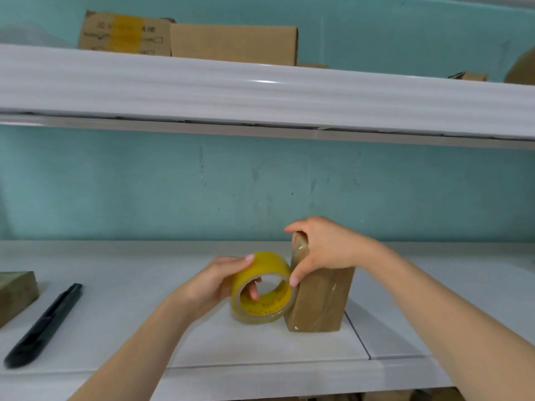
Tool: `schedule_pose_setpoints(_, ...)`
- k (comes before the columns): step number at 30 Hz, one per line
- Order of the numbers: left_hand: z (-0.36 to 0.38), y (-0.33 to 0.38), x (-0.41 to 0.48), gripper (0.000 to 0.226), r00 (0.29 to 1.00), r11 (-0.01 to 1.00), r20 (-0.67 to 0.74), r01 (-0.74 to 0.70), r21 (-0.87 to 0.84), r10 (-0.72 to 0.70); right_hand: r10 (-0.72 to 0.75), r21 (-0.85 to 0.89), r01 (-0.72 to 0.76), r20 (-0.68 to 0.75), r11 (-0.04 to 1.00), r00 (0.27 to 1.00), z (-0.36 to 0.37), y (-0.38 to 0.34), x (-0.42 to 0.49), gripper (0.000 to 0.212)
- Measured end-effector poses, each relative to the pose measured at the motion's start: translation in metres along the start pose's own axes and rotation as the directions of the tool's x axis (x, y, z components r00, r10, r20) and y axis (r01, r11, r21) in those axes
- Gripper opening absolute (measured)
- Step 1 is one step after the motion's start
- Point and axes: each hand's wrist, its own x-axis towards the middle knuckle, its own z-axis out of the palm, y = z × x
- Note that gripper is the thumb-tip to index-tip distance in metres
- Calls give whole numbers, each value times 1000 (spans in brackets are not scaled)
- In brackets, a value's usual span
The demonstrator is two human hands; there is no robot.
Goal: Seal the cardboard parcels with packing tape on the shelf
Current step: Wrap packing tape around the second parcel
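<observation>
Your right hand [324, 247] clamps the parcel [321, 305] upright on the shelf [202, 342] — steadying it for taping — while your left hand [215, 280] takes a curled grip on the tape roll [262, 287] touching it.

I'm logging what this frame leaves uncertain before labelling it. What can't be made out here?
Head view only:
- upright parcel: its top is covered by the right hand.
- tape roll in the left hand: the free end is too clear to trace.
- parcel at left: cut off by the frame edge.
- upper-shelf box: print blurred, unreadable.
- black knife: blurred; blade state unclear.
</observation>
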Motion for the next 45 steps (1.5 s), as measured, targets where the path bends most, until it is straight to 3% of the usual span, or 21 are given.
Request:
schedule_pose_setpoints(2, -2, -7, -5, 55, 995, 984, 66, -61, -167, 73, 18, 82, -14, -45, 997, 999, -6, 12, -6, 93)
schedule_pose_setpoints(3, 0, -6, -5, 53, 992, 982, 76, -91, -167, 105, 24, 132, -16, -62, 991, 998, -6, 16, -8, 91)
schedule_pose_setpoints(6, 1, 16, -5, 54, 986, 985, 6, -167, -51, 167, 22, 342, 18, -115, 940, 993, -1, 26, -13, 88)
schedule_pose_setpoints(8, -4, 37, -4, 60, 979, 971, -104, -157, 181, 178, 73, 499, 63, -248, 864, 966, 7, 34, -16, 82)
schedule_pose_setpoints(10, -9, 47, -2, 61, 970, 839, -174, -50, 542, 170, 173, 618, 107, -376, 779, 911, 20, 43, -20, 81)
schedule_pose_setpoints(12, -9, 45, 2, 59, 979, 700, -168, 38, 713, 118, 226, 684, 121, -395, 719, 891, 37, 49, -25, 81)
schedule_pose_setpoints(15, -8, 39, 11, 60, 967, 637, -202, 58, 769, 156, 297, 761, 107, -373, 640, 879, 56, 55, -29, 73)
schedule_pose_setpoints(17, -9, 43, 16, 61, 958, 536, -218, 86, 840, 188, 299, 773, 128, -385, 621, 873, 59, 59, -29, 76)
schedule_pose_setpoints(21, 7, 52, 22, 63, 957, 95, -248, 236, 967, 148, 270, 737, 81, -344, 671, 899, 76, 67, -35, 87)
schedule_pose_setpoints(23, 13, 54, 28, 62, 961, -1, -262, 263, 965, 89, 262, 719, 52, -318, 693, 911, 86, 74, -41, 89)
schedule_pose_setpoints(25, 14, 51, 35, 63, 960, -1, -279, 279, 960, -5, 263, 720, 29, -291, 693, 920, 90, 81, -46, 87)
schedule_pose_setpoints(27, 10, 45, 38, 65, 957, 67, -281, 286, 956, -77, 244, 704, -3, -243, 711, 939, 87, 82, -49, 86)
schedule_pose_setpoints(30, 5, 39, 36, 66, 949, 175, -292, 310, 934, -120, 194, 568, -73, -156, 820, 969, 74, 82, -50, 84)
schedule_pose_setpoints(31, 6, 38, 36, 66, 946, 200, -298, 319, 926, -129, 170, 462, -101, -110, 881, 979, 68, 82, -50, 81)
schedule_pose_setpoints(33, 7, 37, 36, 65, 945, 219, -297, 321, 921, -137, 134, 75, -135, 17, 988, 991, 52, 77, -47, 78)
schedule_pose_setpoints(35, 7, 37, 36, 63, 945, 239, -294, 320, 917, -141, 165, -313, -121, 116, 942, 979, 44, 60, -42, 93)
schedule_pose_setpoints(36, 7, 38, 36, 63, 945, 251, -294, 322, 913, -143, 165, -391, -96, 146, 916, 975, 45, 49, -39, 103)
schedule_pose_setpoints(39, 10, 37, 35, 63, 946, 271, -295, 322, 907, -137, 24, -357, 38, 168, 933, 985, 60, 5, -28, 119)
schedule_pose_setpoints(45, 3, 29, 30, 65, 953, 391, -283, 302, 870, -105, -53, -217, 73, 95, 973, 994, 67, -9, 2, 84)
